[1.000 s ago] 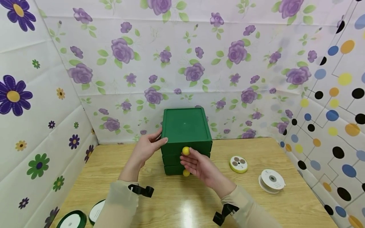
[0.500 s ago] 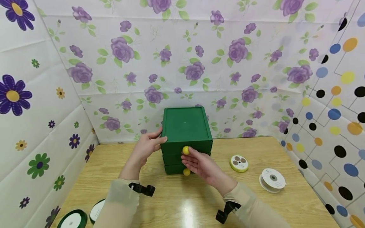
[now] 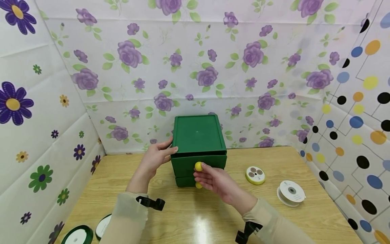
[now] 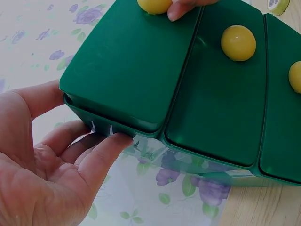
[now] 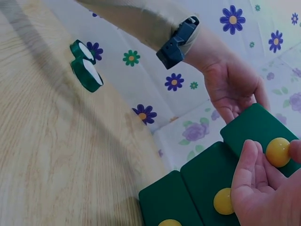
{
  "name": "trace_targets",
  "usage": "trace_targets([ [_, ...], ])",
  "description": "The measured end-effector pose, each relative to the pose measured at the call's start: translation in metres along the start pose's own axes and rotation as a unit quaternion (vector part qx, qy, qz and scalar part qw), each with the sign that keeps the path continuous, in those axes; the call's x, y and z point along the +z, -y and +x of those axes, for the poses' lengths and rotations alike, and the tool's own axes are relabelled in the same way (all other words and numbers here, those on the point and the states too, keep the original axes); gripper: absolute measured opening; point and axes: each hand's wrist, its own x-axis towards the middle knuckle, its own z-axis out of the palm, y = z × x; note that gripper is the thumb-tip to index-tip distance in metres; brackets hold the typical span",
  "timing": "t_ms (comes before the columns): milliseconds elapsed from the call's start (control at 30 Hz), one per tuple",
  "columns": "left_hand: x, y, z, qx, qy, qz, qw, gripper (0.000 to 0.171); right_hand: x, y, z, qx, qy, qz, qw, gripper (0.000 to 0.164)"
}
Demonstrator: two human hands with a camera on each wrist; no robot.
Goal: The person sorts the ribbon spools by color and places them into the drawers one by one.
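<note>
A green three-drawer box with round yellow knobs stands against the back wall. Between thumb and fingers, my right hand pinches the top drawer's yellow knob. That top drawer is pulled out slightly, leaving a dark gap under the box's top. My left hand rests against the box's left side, thumb near the upper front corner and fingers extended along the side. In the left wrist view, the middle knob and bottom knob also show, on closed drawers. The drawer's inside is hidden.
Right of the box, on the wooden table, lie a yellow-edged ribbon spool and a white spool. Two green-and-white spools, one of them a dark green spool, lie front left. Patterned cloth walls enclose three sides.
The top drawer has come out a little toward me, with my right hand moving along on its knob. A gap has opened beneath the box's top. My left hand stays in place.
</note>
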Motion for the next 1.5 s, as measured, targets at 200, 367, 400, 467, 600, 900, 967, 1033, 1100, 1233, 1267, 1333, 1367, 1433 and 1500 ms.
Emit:
trace_targets([
  [200,0.001,0.0,-0.001,0.003,0.004,-0.002,1.0,0.069,0.0,-0.001,-0.006,-0.002,0.01,-0.024,1.0,0.066],
  [367,0.001,0.001,-0.001,0.006,0.008,0.004,0.9999,0.069,-0.001,0.001,-0.011,0.003,0.015,-0.041,0.999,0.067],
  [400,0.001,0.001,-0.001,0.006,0.008,0.005,0.9999,0.07,-0.001,0.001,-0.012,0.004,0.016,-0.046,0.999,0.067],
  [467,0.001,0.001,-0.001,0.007,0.009,0.008,0.9999,0.07,-0.001,0.003,-0.015,0.004,0.02,-0.06,0.998,0.067],
  [600,0.001,0.001,-0.001,0.006,0.005,0.008,0.9999,0.069,-0.001,0.005,-0.019,0.009,0.027,-0.082,0.996,0.066],
  [900,0.002,0.002,-0.001,0.006,0.002,0.007,1.0,0.069,0.001,0.008,-0.029,0.023,0.039,-0.106,0.993,0.057],
  [967,0.001,0.002,-0.001,0.005,0.0,0.006,1.0,0.069,0.002,0.008,-0.031,0.027,0.041,-0.107,0.993,0.056],
  [1033,0.001,0.003,-0.001,0.004,-0.002,0.005,1.0,0.069,0.004,0.008,-0.033,0.03,0.041,-0.105,0.993,0.056],
  [1100,0.001,0.003,0.0,0.005,-0.003,0.005,1.0,0.069,0.005,0.008,-0.035,0.033,0.041,-0.104,0.993,0.056],
  [1233,0.001,0.003,0.0,0.007,-0.002,0.006,1.0,0.07,0.006,0.007,-0.039,0.033,0.039,-0.102,0.993,0.056],
  [1267,0.001,0.003,0.0,0.008,-0.002,0.006,0.9999,0.07,0.006,0.007,-0.04,0.034,0.04,-0.101,0.993,0.056],
  [1333,0.0,0.002,0.0,0.008,-0.001,0.006,0.9999,0.07,0.007,0.007,-0.042,0.036,0.04,-0.1,0.993,0.056],
  [1367,0.0,0.002,0.0,0.009,0.0,0.006,0.9999,0.07,0.007,0.007,-0.043,0.038,0.04,-0.1,0.993,0.056],
  [1433,0.0,0.002,0.0,0.008,0.001,0.008,0.9999,0.071,0.008,0.007,-0.045,0.041,0.041,-0.099,0.993,0.056],
  [1500,0.0,0.001,-0.001,0.008,0.002,0.008,0.9999,0.071,0.008,0.006,-0.047,0.042,0.042,-0.098,0.993,0.055],
])
